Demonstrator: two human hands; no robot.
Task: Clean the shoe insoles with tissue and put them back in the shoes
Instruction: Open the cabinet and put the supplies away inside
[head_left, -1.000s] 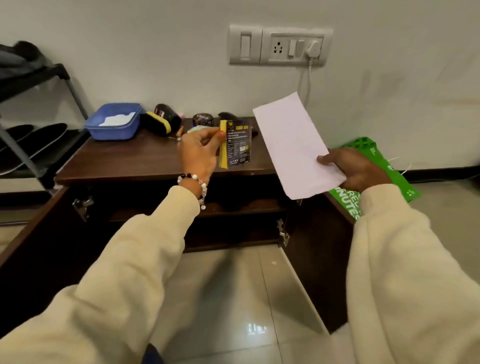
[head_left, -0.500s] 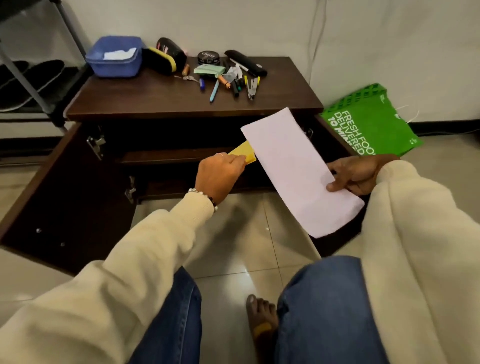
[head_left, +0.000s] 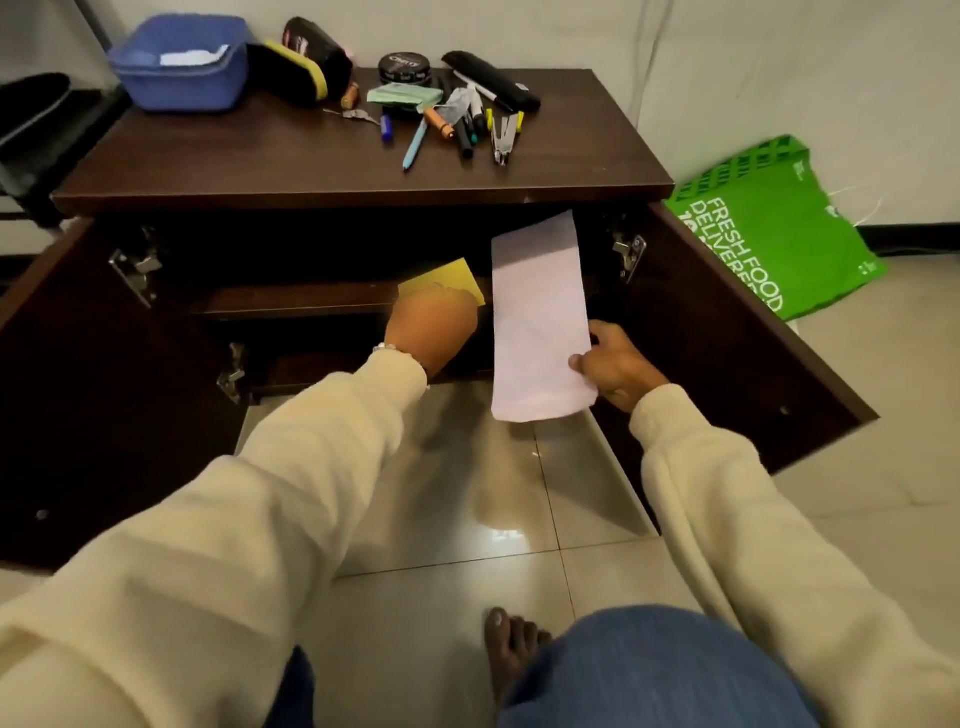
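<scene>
Head view: left hand (head_left: 431, 327) grips a yellow box (head_left: 441, 278) at the open cabinet's shelf (head_left: 291, 301). Just right of it, right hand (head_left: 615, 364) pinches a white tissue sheet (head_left: 537, 322) by its lower right edge, sheet upright before the cabinet opening.

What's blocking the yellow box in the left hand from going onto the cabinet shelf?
Nothing visible. Both cabinet doors hang open, and the left hand holds the yellow box right at the front edge of the shelf. The tissue in the right hand hangs beside it, to the right. The shelf's depth is dark.
</scene>
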